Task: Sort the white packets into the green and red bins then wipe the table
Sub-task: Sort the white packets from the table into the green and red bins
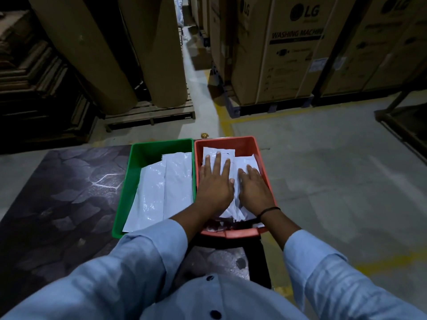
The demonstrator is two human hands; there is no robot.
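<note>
White packets are lying in the red bin. The left hand and right hand are pressing flat on them side by side, fingers straight, gripping nothing. Other packets are resting in the green bin, which is sitting just beside the red one on the dark counter.

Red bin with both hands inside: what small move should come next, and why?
Probably lift both hands out: left hand and right hand rest on white plastic packets in the red plastic bin, and no packets show on the dark marbled table.
</note>
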